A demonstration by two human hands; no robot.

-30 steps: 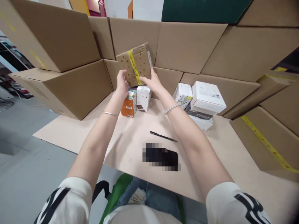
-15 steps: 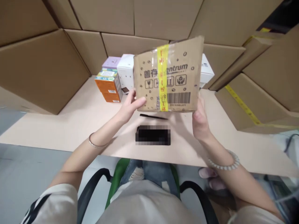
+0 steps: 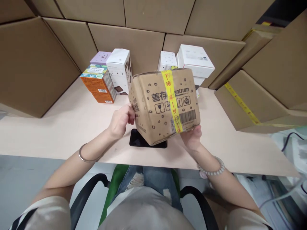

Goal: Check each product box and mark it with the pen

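Note:
A brown cardboard box (image 3: pixel 165 105) with printed symbols, a barcode and a strip of yellow tape is tilted above the table, its left end turned partly into sight. My left hand (image 3: pixel 121 120), fingers curled, grips the box at its left end. Beneath the lower right corner, my right hand (image 3: pixel 192 137) holds the box with the thumb showing at its edge; the other fingers are mostly hidden. A black phone (image 3: pixel 137 139) lies flat on the table below, partly covered by the box.
Left at the back stand orange boxes (image 3: pixel 98 89), a purple box (image 3: pixel 100 57) and a tall white box (image 3: pixel 118 70). White boxes (image 3: pixel 195 59) are stacked back right. Large cardboard cartons (image 3: pixel 141 48) wall the table (image 3: pixel 79 134) behind and at both sides.
The box has come down and nearer to me, turning so its left end shows. Both hands moved with it; the left fingers are now curled. The view has shifted, uncovering the white boxes behind.

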